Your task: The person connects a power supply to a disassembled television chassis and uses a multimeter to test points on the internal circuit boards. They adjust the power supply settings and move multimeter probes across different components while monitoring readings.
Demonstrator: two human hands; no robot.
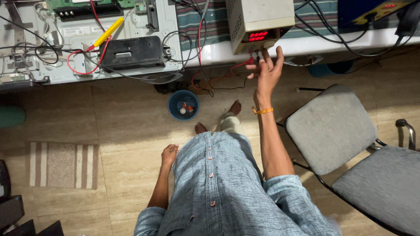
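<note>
White bench point(306, 43) carries power supply point(260, 22); floor point(131, 113) holds blue tub point(183, 105), striped mat point(63, 165).

Right hand point(267, 72) raised, fingers spread; left hand point(169, 155) hanging.
</note>
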